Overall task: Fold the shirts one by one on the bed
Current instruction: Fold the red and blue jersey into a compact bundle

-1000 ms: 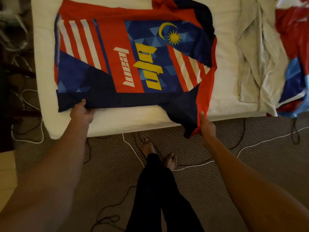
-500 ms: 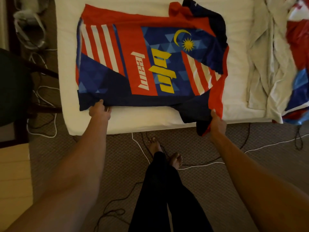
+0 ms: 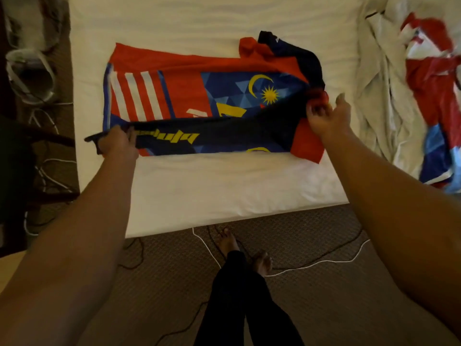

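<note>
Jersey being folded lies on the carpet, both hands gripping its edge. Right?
Wrong surface: the jersey lies on the white bed, per the head view. The left hand and right hand do both grip its edge.

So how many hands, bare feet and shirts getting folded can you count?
Shirt being folded: 1
Hands: 2, left hand and right hand
Bare feet: 2
Total: 5
</note>
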